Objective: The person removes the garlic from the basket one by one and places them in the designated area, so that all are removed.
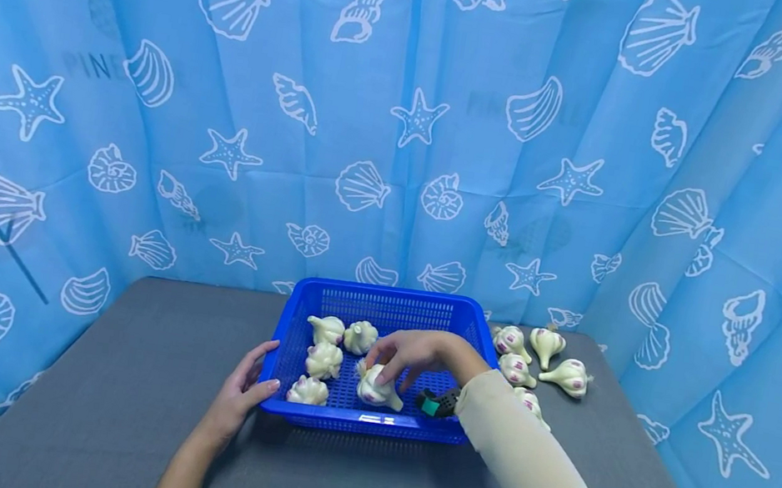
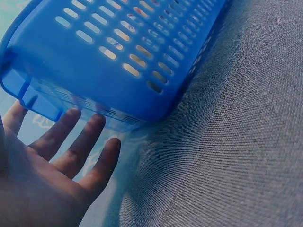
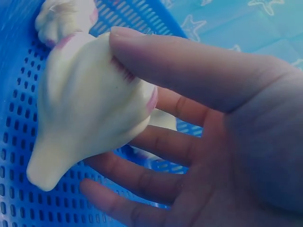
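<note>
Inside the blue basket (image 1: 365,419), my right hand (image 1: 412,355) pinches a garlic bulb (image 1: 377,389) between thumb and fingers. In the right wrist view the thumb (image 3: 156,61) presses on top of this bulb (image 3: 90,99), its stem toward the lower left over the slotted floor. Several other bulbs lie in the basket's left part, among them a garlic bulb (image 1: 324,360) left of the held one. My left hand (image 1: 242,390) touches the basket's left rim. Its fingers (image 2: 78,151) are extended, loosely spread beside the basket's outer wall (image 2: 94,71) in the left wrist view.
Right of the basket, on the grey tabletop (image 1: 136,375), lie several loose garlic bulbs, one garlic bulb (image 1: 570,377) farthest right. A blue curtain (image 1: 351,103) with white shell prints stands behind the table and along its sides.
</note>
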The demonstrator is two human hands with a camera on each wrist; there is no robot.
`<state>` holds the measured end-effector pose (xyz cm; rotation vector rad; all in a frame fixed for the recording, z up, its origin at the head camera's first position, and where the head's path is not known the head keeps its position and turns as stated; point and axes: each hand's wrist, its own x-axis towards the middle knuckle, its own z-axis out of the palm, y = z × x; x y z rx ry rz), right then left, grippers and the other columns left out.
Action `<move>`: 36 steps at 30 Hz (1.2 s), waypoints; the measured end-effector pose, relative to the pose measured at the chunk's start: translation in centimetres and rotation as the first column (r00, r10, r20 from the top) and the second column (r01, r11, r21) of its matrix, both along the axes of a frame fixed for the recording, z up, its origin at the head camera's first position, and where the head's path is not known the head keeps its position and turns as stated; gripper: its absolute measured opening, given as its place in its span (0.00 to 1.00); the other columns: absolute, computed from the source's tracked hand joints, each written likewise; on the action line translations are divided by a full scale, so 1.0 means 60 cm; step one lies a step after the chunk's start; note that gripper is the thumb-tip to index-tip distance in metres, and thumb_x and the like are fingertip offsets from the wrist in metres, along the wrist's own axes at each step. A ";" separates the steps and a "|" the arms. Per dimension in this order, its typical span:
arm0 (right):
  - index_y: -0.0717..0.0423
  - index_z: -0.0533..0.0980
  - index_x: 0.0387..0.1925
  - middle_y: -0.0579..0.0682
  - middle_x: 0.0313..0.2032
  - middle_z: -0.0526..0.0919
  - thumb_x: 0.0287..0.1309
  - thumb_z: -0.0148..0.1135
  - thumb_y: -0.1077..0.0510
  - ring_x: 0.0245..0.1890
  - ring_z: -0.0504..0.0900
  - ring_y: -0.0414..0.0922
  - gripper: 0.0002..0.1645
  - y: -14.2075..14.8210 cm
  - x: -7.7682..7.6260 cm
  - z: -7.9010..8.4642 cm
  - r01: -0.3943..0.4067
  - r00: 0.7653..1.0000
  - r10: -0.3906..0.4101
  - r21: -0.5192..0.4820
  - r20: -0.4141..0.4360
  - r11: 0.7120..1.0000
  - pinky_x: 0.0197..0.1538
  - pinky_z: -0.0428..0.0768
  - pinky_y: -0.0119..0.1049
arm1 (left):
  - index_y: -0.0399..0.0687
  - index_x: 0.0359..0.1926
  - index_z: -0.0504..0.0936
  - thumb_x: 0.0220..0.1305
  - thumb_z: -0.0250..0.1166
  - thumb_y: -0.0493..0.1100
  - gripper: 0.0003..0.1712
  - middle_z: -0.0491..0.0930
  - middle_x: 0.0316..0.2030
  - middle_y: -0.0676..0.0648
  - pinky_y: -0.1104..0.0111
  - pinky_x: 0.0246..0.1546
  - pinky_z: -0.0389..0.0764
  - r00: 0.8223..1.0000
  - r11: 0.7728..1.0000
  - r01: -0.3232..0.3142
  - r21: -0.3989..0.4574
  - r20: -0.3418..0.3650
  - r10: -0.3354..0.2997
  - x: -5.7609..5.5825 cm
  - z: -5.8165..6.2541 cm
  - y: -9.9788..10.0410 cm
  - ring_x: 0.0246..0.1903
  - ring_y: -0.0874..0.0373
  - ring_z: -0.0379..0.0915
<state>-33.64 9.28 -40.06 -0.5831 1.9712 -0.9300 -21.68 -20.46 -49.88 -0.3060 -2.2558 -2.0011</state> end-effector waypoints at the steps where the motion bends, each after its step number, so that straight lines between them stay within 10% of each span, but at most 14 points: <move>1: 0.56 0.76 0.49 0.54 0.43 0.80 0.57 0.68 0.61 0.41 0.80 0.47 0.18 0.003 0.000 0.002 0.009 1.000 -0.009 -0.016 -0.002 1.000 0.48 0.79 0.52 | 0.54 0.73 0.58 0.68 0.56 0.41 0.34 0.56 0.70 0.30 0.39 0.58 0.65 1.000 1.000 -0.001 -0.002 -0.001 0.001 0.000 0.000 0.000 0.65 0.31 0.57; 36: 0.59 0.75 0.52 0.57 0.55 0.74 0.57 0.62 0.61 0.46 0.76 0.53 0.20 0.111 -0.005 0.029 0.168 0.949 -0.252 -0.377 -0.187 0.911 0.44 0.78 0.49 | 0.59 0.73 0.58 0.68 0.57 0.44 0.34 0.55 0.71 0.33 0.38 0.58 0.64 1.000 1.000 -0.013 -0.007 0.025 0.013 -0.002 -0.003 0.001 0.66 0.32 0.56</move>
